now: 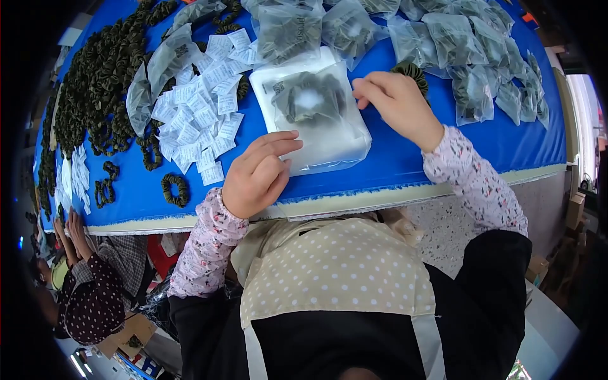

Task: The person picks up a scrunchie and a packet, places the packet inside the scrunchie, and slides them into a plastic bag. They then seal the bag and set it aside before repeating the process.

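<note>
A clear bag [308,101] with a dark green scrunchie inside lies on a stack of empty clear bags [342,142]. My left hand [261,172] is at the stack's lower left, index finger stretched over it, the other fingers curled, nothing visible in them. At the stack's upper right, my right hand [399,104] has thumb and index finger close together beside the bag's edge; whether they pinch anything is too small to tell. A loose green scrunchie [413,77] lies just behind my right hand, partly hidden by it.
White printed packets [197,117] are heaped left of the stack. Many green scrunchies [101,82] cover the far left. Filled bags [459,44] lie along the back and right. A single scrunchie [175,190] sits near the table's front edge [380,197]. Another person [95,291] works at lower left.
</note>
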A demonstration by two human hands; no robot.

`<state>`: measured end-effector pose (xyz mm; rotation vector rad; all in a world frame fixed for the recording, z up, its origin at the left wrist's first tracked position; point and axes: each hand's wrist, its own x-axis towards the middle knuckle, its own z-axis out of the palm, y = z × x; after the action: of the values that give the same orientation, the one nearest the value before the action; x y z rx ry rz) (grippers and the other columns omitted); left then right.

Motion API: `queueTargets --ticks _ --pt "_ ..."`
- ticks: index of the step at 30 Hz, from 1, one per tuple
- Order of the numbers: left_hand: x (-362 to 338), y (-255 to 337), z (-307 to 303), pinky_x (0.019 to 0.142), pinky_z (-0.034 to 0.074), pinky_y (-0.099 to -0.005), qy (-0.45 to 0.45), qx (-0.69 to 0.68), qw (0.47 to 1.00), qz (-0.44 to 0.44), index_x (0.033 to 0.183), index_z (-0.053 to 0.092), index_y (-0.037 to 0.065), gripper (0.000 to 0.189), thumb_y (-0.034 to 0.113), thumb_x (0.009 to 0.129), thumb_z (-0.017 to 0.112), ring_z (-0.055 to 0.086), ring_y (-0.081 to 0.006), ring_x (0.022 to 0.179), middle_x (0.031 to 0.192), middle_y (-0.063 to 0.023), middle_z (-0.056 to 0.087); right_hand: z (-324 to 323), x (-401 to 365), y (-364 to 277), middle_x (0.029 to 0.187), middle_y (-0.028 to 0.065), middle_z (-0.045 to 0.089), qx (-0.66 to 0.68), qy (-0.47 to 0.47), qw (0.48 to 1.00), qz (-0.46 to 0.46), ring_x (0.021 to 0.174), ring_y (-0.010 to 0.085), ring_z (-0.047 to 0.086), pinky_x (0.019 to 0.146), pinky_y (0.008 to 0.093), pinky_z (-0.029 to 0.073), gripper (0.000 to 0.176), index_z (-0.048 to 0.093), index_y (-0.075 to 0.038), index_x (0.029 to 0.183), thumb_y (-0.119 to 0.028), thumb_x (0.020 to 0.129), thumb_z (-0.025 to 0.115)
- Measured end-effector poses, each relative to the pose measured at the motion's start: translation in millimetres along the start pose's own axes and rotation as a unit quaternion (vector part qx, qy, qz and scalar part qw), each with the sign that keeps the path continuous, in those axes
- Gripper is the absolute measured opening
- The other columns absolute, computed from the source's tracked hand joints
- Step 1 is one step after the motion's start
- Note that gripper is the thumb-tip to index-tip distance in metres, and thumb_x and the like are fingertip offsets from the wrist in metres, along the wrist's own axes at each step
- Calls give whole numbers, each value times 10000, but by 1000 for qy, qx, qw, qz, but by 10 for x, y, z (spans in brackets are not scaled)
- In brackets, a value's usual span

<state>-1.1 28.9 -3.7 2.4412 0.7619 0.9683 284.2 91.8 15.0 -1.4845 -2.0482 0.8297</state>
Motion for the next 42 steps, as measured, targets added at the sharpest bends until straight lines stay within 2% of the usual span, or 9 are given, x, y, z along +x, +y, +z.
queueTargets --ticks 2,8,18,24,25,27,32,38,42 --pt "21 3 -2 920 555 -369 -6 12 1000 8 842 511 30 179 -88 828 646 651 -348 1159 1198 -129 683 -7 78 -37 725 60 715 6 -36 996 82 593 138 547 608 248 448 233 708 14 822 -202 881 642" --pt "-14 20 -9 929 555 -368 -14 21 1000 14 839 494 31 187 -83 835 642 654 -346 1159 1221 -135 683 102 279 -71 645 20 680 22 -76 994 81 550 129 508 553 241 416 268 686 16 737 -195 895 636" --pt "-90 -38 -120 922 558 -362 -13 37 999 2 837 497 25 185 -87 836 643 663 -348 1142 1184 -135 697 121 435 92 710 40 676 -20 -114 993 21 562 130 506 558 249 417 169 686 -6 840 -162 892 650" --pt "-109 -27 -110 921 557 -372 3 32 999 -6 838 505 19 177 -97 831 639 662 -356 1141 1175 -135 697 97 -8 41 1132 13 696 -122 136 961 -206 608 126 506 589 242 443 229 675 -103 1062 -128 839 715" --pt "-104 -27 -106 921 556 -374 8 27 1000 -8 838 506 19 178 -99 830 639 662 -358 1140 1171 -135 698 67 -87 87 1132 13 696 -122 135 961 -207 608 126 506 589 242 443 229 675 -103 1062 -128 839 715" --pt "-89 -29 -97 921 555 -379 16 16 1000 -12 839 506 18 179 -103 827 637 662 -363 1140 1161 -134 700 18 -207 162 1289 -8 657 -271 86 874 -394 628 114 498 591 237 444 281 675 -135 1108 -114 832 726" --pt "-93 -47 -84 922 554 -384 21 -1 1000 -13 851 510 19 184 -109 821 638 660 -371 1142 1144 -137 704 166 -306 172 1326 -18 655 -255 95 846 -459 613 102 478 577 226 427 248 691 -149 1083 -109 842 728" --pt "-147 -73 -92 916 556 -390 24 1 999 -29 841 501 30 200 -94 819 657 659 -372 1148 1120 -127 710 270 -238 307 1235 -2 705 -159 50 892 -421 578 109 463 571 227 426 194 704 -131 1042 -107 851 728" --pt "-194 -129 -61 884 555 -374 56 -77 993 -66 828 487 45 213 -78 852 660 673 -351 1130 1102 -128 710 288 -214 333 1102 14 749 53 5 950 -307 557 93 452 555 222 411 140 710 -106 1015 -116 877 730"
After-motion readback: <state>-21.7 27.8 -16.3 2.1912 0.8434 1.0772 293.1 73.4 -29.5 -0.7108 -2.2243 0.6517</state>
